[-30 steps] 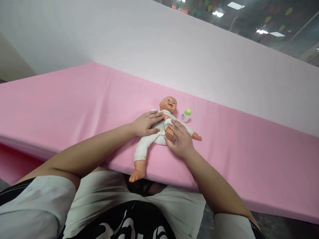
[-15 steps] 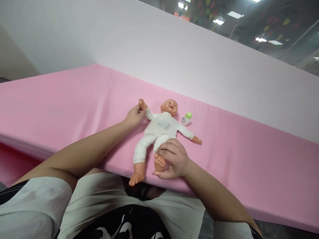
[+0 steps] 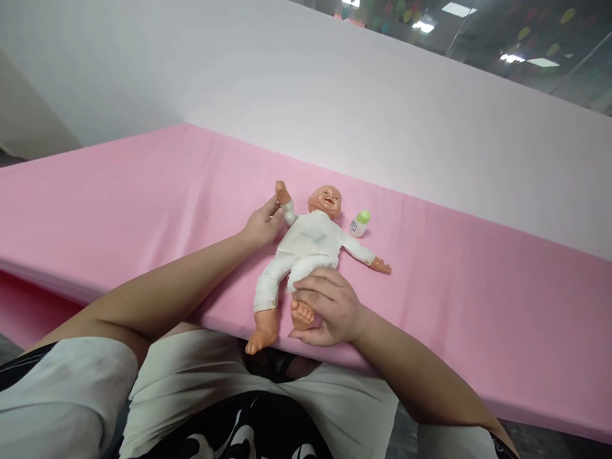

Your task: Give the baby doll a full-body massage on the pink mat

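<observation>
A baby doll [image 3: 310, 239] with a soft white body lies face up on the pink-covered table, its feet toward me. My left hand [image 3: 264, 223] is closed around the doll's arm on the left, just below the small plastic hand, which points up. Around the lower part of one leg curls my right hand [image 3: 329, 306], fingers on top and thumb under the foot. The doll's other foot [image 3: 262, 331] rests near the table's front edge. Its far arm [image 3: 358, 250] lies stretched out on the cloth.
A small bottle with a green cap [image 3: 359, 224] stands tilted in view beside the doll's head. Pink cloth [image 3: 478, 306] covers the table. Behind it rises a white wall [image 3: 296, 89] with dark glass above.
The doll's raised arm has tipped further upright in my left hand. My right hand and the held foot have shifted slightly left. The view has moved a little.
</observation>
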The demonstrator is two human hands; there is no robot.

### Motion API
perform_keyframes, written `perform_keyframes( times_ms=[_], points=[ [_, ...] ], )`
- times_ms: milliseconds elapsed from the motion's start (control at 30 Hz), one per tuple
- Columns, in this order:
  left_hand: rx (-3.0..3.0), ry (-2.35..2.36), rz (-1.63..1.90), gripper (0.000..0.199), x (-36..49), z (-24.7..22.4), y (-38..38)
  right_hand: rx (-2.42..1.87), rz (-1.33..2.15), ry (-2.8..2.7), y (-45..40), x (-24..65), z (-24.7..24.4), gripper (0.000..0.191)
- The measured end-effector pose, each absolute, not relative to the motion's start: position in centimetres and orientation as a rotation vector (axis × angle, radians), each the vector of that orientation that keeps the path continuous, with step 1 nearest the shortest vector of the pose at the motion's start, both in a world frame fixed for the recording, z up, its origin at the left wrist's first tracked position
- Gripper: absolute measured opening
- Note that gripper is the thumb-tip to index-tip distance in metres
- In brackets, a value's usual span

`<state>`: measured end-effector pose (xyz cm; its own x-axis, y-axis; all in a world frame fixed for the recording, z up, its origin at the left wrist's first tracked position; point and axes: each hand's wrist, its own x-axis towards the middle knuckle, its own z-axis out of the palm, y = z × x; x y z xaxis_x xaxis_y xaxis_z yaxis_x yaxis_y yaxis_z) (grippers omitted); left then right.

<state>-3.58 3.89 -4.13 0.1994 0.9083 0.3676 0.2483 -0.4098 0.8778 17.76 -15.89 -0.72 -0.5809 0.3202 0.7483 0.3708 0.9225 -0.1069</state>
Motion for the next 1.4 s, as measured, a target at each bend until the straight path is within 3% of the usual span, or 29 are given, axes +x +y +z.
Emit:
perform_keyframes(
  times_ms=[200,433,700,900,1033,1233,1400],
  points=[
    [2.7,0.9,0.873,0.069,-1.7,-4.1,2.2,-0.807,-0.251,-2.083,-13.4,20.4,-0.7,0.06],
    [2.883,0.928,0.742,0.071,-1.6,-4.3,2.0,-1.026,-0.081,-2.097,-10.7,21.7,-1.9,0.054],
    [2.39,1.106,1.051,0.058,-2.2,-4.2,2.8,-0.822,-0.212,-2.099,-13.6,20.0,-0.4,0.049],
    [1.479,1.235,1.302,0.035,-3.0,-5.4,5.9,-0.817,0.263,-2.351,-16.4,17.2,0.3,0.05],
    [1.152,1.163,1.315,0.028,-3.3,-6.1,7.1,-0.905,0.363,-2.559,-16.9,16.6,-0.5,0.048],
    [1.814,1.382,1.204,0.041,-3.0,-5.3,4.4,-0.657,0.257,-2.383,-16.0,17.4,-0.9,0.049],
    [2.551,1.273,0.907,0.059,-1.9,-4.6,2.2,-0.66,-0.041,-2.13,-15.4,18.9,0.0,0.055]
  ],
)
